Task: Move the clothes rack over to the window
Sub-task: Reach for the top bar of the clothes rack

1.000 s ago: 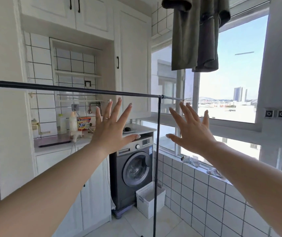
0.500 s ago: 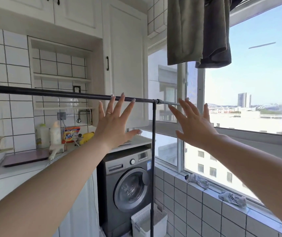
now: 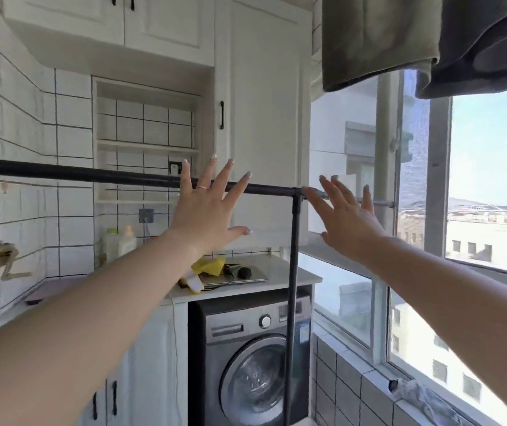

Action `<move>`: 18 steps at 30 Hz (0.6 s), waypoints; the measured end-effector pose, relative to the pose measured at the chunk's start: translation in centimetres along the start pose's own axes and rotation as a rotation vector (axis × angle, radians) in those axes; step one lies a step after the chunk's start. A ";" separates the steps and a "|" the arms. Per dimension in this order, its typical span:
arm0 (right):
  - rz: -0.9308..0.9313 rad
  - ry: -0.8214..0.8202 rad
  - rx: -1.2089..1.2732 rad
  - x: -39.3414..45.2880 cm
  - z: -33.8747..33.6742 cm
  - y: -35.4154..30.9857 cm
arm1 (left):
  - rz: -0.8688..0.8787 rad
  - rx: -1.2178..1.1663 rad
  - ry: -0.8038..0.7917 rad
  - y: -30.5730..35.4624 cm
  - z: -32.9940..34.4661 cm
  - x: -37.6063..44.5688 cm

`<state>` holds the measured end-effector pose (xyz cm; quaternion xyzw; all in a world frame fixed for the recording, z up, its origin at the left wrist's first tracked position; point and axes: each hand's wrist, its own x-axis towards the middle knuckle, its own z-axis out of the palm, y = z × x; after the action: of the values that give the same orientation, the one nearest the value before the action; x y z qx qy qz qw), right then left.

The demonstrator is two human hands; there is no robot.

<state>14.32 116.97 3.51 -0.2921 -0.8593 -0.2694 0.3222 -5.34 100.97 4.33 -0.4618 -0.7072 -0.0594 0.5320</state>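
The black clothes rack [image 3: 77,174] has its top bar running level across the view from the left edge, and a thin upright post [image 3: 293,287] drops from it at centre right. My left hand [image 3: 207,207] is spread open with fingers apart right at the bar, holding nothing. My right hand [image 3: 343,215] is also open, fingers fanned, beside the bar's right end near the post joint. The window [image 3: 492,167] fills the right side, with daylight and buildings outside. Whether either hand touches the bar is unclear.
A grey washing machine [image 3: 255,364] stands under a white counter [image 3: 292,276] with a laptop and yellow item. White cabinets [image 3: 160,20] hang above. Grey-green clothes [image 3: 399,41] hang at top right. A tiled sill [image 3: 378,373] runs below the window with a rag on it.
The view has closed in on the rack and window; the bar now sits at my fingers' level. Both hands stay spread open, reaching further forward towards the bar.
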 end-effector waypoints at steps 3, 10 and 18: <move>-0.093 0.028 -0.012 3.8 3.1 2.0 | 0.004 0.099 -0.046 0.5 1.4 3.0; -0.183 0.033 0.007 9.5 8.8 4.3 | 0.018 0.220 -0.151 0.9 3.4 6.7; -0.241 0.211 0.211 12.8 11.5 5.0 | -0.044 0.231 -0.201 0.6 4.3 8.7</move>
<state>5.22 132.06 6.55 -0.1219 -0.8730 -0.2435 0.4047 -7.97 108.94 9.28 -0.3854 -0.7691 0.0571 0.5066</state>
